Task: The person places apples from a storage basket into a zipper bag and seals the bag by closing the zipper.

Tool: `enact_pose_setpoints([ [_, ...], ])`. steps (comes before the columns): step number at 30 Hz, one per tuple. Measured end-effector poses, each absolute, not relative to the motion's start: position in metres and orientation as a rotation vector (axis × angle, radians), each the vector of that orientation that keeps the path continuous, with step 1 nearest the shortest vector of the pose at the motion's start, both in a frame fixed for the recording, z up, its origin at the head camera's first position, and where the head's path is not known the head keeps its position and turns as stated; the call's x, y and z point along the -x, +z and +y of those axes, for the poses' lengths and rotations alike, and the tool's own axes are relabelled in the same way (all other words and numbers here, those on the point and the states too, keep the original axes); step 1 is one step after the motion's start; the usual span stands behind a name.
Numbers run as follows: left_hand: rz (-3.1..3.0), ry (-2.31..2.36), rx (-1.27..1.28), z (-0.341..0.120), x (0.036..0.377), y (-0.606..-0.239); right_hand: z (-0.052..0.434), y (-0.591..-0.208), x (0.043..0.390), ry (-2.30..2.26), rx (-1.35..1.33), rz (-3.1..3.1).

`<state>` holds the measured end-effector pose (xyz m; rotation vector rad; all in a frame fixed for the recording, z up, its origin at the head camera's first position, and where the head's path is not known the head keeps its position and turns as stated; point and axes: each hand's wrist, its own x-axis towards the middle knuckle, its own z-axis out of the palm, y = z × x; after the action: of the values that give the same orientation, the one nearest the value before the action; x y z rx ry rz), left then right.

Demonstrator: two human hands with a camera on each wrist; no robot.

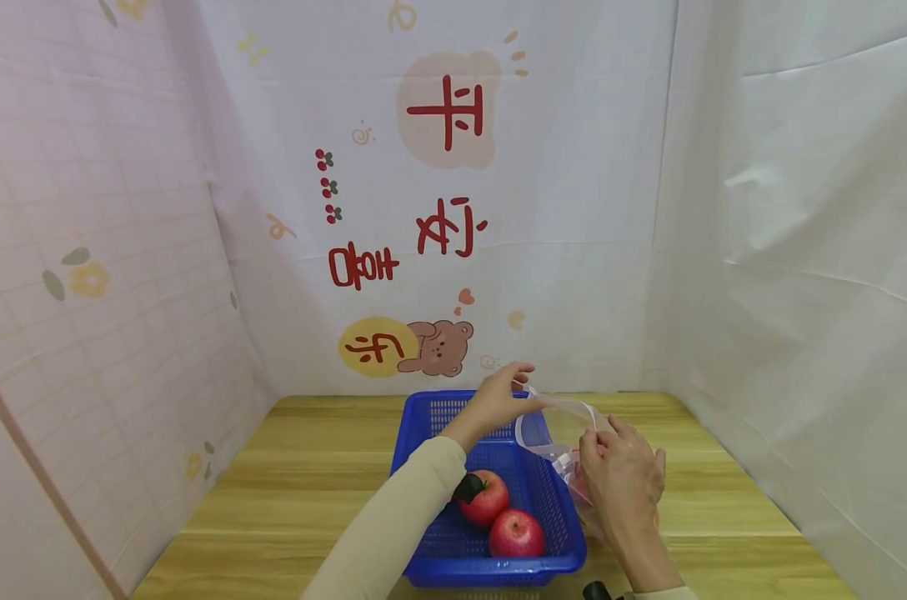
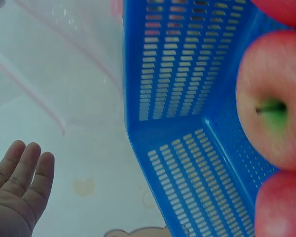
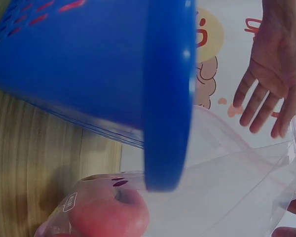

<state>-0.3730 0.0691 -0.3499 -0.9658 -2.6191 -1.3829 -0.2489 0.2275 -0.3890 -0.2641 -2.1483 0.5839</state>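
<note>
Backdrop: white cloth (image 1: 573, 183) behind and at both sides, printed with red characters, cherries and a brown bear (image 1: 442, 348).
Table: wood-grained top (image 1: 311, 483), running under the basket and out to both sides.
Basket: blue perforated plastic (image 1: 464, 569), upright near the middle of the table.
Bag: clear plastic (image 3: 222, 192), just outside the basket's right side, its pale-rimmed mouth spread open between the two hands.
Right hand: fingers bent (image 1: 622, 471), gripping the bag's rim at the side away from the basket; its wrist emerges from a light cuff.
Left hand: reaching across above the basket (image 1: 498, 398) to the other side of the bag's mouth; the fingers seen in the wrist views are extended, but whether thumb and forefinger pinch the rim cannot be told.
Basket apples: red, three seen from the left wrist, the middle one (image 2: 271, 143) close against the lower one (image 2: 281, 207).
Bagged apple: red (image 3: 108, 217), low inside the bag, with more red partly visible beside it.
Wrist piece: small, black (image 1: 468, 487), by the left cuff, partly covering a basket apple.
Stem: short, brown (image 2: 262, 109), in the middle apple's greenish hollow.
</note>
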Motion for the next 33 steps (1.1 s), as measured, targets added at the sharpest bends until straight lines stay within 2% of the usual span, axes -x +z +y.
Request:
enact_pose_setpoints([
  [12,-2.660,-1.411,0.924,0.032,0.383,-0.350,0.227,-0.388,0.250,0.567,0.248,-2.127],
  [33,-2.713,-1.417,0.927,0.002,0.387,-0.361,0.227,-0.389,0.250,0.575,0.256,-2.124],
])
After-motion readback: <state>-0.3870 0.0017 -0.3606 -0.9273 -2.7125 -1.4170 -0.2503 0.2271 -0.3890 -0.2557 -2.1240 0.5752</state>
